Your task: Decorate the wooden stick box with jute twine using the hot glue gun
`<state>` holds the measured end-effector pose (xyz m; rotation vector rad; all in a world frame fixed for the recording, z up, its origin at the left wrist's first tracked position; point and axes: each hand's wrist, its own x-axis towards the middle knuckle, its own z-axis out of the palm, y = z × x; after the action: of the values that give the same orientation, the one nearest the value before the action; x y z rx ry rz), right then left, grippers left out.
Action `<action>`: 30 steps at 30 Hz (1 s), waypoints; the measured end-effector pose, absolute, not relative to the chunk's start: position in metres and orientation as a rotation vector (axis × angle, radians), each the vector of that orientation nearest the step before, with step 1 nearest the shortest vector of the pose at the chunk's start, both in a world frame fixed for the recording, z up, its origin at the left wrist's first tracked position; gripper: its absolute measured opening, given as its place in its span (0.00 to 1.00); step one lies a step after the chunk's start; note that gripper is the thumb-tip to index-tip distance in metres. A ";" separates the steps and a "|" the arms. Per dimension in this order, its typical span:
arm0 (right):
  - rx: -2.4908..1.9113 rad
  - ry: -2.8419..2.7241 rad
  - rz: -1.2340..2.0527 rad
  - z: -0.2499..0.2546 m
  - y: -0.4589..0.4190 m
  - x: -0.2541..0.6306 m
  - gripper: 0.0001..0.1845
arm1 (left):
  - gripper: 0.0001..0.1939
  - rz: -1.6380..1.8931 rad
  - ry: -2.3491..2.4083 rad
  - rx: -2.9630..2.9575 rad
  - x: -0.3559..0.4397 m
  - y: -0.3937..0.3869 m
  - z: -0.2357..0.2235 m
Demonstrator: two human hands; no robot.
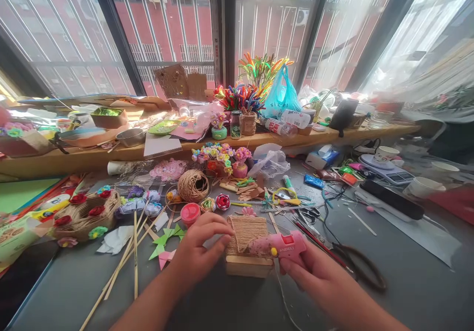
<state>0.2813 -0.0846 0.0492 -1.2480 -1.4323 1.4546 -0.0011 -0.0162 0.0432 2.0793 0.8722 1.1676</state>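
Observation:
A small wooden box (249, 267) stands on the table before me, its top covered with rows of jute twine (247, 230). My right hand (313, 267) grips a pink hot glue gun (292, 246), its nozzle end over the twine-covered top. At the box's left edge is my left hand (205, 246), fingers curled and thumb close to the index finger; whatever lies between the fingertips is too small to make out. Behind the box are a ball of twine (193, 185), a red-lidded tub (190, 213) and a red rolled flower (222, 202).
Thin wooden sticks (135, 262) and green paper pieces (160, 247) lie left, near a flower-trimmed twine basket (89, 217). To the right are scissors (309, 215), dark-handled shears (365, 267), a black phone-like device (391, 200) and a scale (388, 169). A crowded wooden ledge (207, 144) runs along the window.

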 end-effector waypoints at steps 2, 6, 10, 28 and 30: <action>-1.239 -1.436 1.459 0.049 -0.084 0.281 0.25 | 0.05 1.168 0.798 2.183 -0.002 -0.023 0.042; -1.251 -1.452 1.439 0.051 -0.084 0.279 0.27 | 0.03 1.066 0.847 2.359 0.008 -0.032 0.053; -1.252 -1.451 1.442 0.055 -0.085 0.278 0.30 | 0.06 0.896 0.976 2.338 0.019 -0.029 0.064; -1.294 -1.471 1.397 0.062 -0.087 0.281 0.25 | 0.07 0.790 1.152 2.024 0.019 -0.016 0.064; -1.282 -1.484 1.399 0.062 -0.088 0.281 0.25 | 0.07 0.788 1.154 2.025 0.019 -0.016 0.063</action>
<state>0.2813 -0.0876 0.0622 -1.2816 -1.4841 1.3986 0.0192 -0.0160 0.0625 2.0252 1.1541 0.7879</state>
